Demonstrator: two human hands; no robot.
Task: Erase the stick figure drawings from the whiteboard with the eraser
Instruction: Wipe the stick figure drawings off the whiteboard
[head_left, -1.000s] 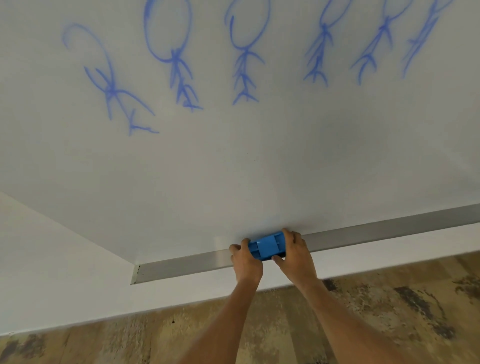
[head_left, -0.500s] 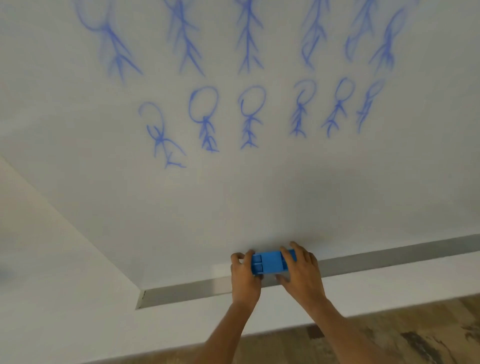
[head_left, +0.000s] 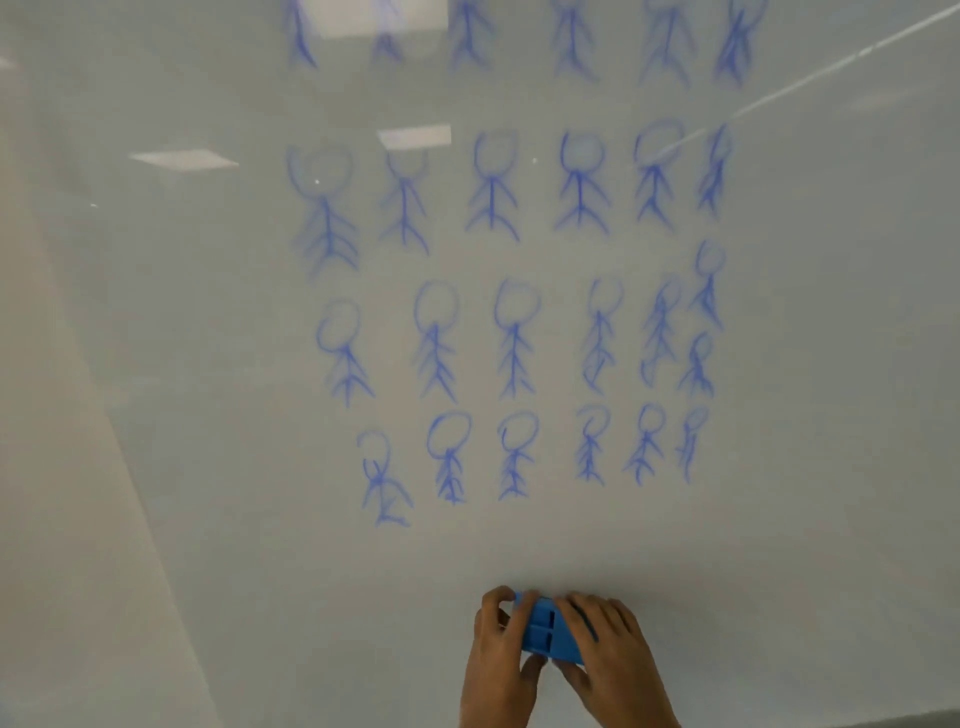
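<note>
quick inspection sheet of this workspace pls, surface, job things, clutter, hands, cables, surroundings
surface: whiteboard, glossy, ceiling lights reflected in it
job's things: blue stick figure drawings in several rows, none visibly erased; blue eraser low on the board, below the bottom row, clear of the drawings
clutter: nothing seen
grippers: left hand and right hand both grip the eraser, one at each end
cables: nothing seen
surroundings: plain wall left of the board; dark strip at bottom right corner, unclear

Blue eraser (head_left: 545, 631) between both hands, below blue stick figures (head_left: 514, 338) on whiteboard (head_left: 208, 415).
</note>
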